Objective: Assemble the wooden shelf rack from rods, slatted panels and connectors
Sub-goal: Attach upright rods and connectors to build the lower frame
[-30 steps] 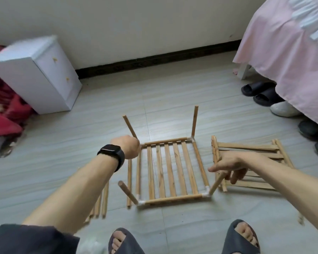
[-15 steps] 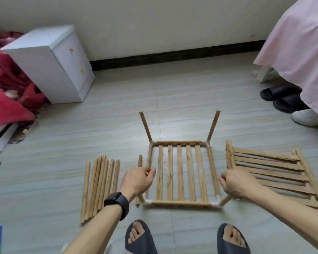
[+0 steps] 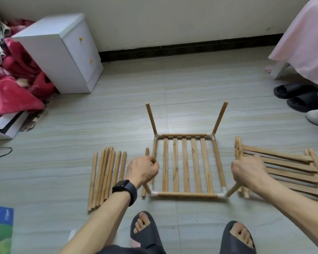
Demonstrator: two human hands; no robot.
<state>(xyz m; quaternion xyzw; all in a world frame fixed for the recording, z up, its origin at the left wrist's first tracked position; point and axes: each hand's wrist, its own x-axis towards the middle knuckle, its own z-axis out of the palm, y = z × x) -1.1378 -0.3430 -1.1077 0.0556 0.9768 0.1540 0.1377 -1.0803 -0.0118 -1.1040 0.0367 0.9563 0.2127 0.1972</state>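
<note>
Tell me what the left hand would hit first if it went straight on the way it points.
Gripping the near-left upright rod, the left hand points forward and rightward. It would probably meet the slatted panel's left side rod first, though the hand sits above it, so depth is unclear.

Loose rods (image 3: 106, 176) lie left of the frame (image 3: 186, 165); spare panels (image 3: 283, 169) right.

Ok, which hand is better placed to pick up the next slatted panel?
The right hand: it grips the near-right rod beside the panel stack. The left hand grips the near-left rod, across the frame.
</note>
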